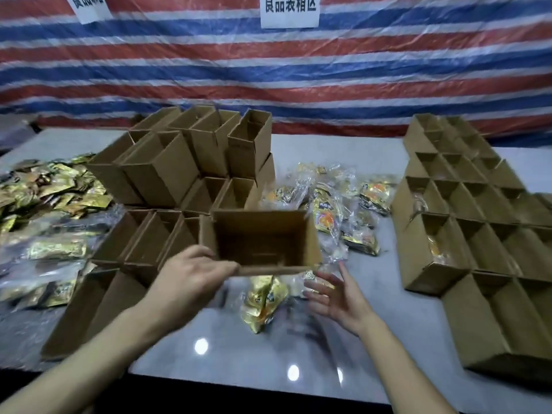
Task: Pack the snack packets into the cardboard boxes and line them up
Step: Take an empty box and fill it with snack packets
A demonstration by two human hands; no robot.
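Left hand [194,273] grips the near left corner of an open brown cardboard box [260,237] and holds it up over the shiny grey worktop [239,354]. The box looks empty inside. Right hand [334,297] is open, with its fingers spread wide, and holds nothing. It hangs just under the near right corner of the box; the blur hides whether it touches. Between the two hands, a crinkly gold snack packet [263,300] lies on the worktop. A pile of snack packets in clear wrap [337,201] lies just past the box, to the right. A big heap of gold packets [50,186] is on the left side. A stack of empty brown boxes [179,156] stands at the left, behind the held box. On the right, rows of brown boxes [466,204] stand side by side, and some have packets in them. A red, white and blue striped sheet [298,70] hangs at the far side, with a white paper sign [289,10] on it.
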